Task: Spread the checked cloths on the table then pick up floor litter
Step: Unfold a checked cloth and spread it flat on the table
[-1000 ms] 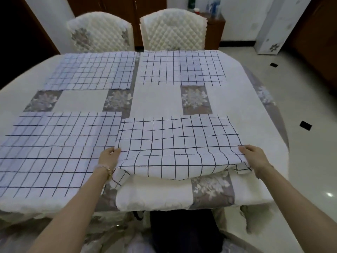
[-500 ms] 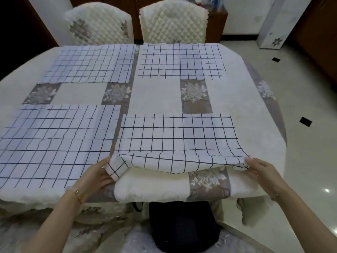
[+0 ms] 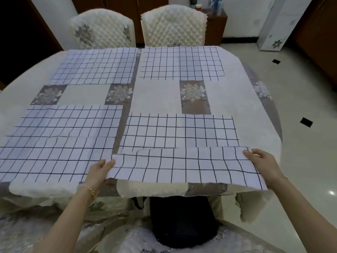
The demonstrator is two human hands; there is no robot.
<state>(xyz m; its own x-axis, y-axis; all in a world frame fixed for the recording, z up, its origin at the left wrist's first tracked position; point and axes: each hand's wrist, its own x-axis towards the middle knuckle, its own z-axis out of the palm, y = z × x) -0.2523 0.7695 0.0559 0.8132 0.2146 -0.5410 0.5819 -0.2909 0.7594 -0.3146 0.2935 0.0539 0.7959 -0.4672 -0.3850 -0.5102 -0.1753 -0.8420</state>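
Both hands hold the near-right checked cloth (image 3: pixel 179 148) by its front corners at the table's 5 o'clock area.

The cloth lies mostly flat, with its near strip folded over toward the front edge; the left hand (image 3: pixel 99 170) pinches its near-left corner, thumb on top and fingers under, and the right hand (image 3: pixel 262 162) grips the near-right corner, fingers curled over the edge. Three more checked cloths lie spread flat: one just beside it at 8 o'clock (image 3: pixel 58 141), one at 11 o'clock (image 3: pixel 94 67) and one at 1 o'clock (image 3: pixel 181 63). All rest on the table (image 3: pixel 156 95), which wears a cream covering with grey floral patches. Two quilted chairs (image 3: pixel 173 26) stand at 12 o'clock, and the tiled floor (image 3: pixel 300 99) lies at 3 o'clock.
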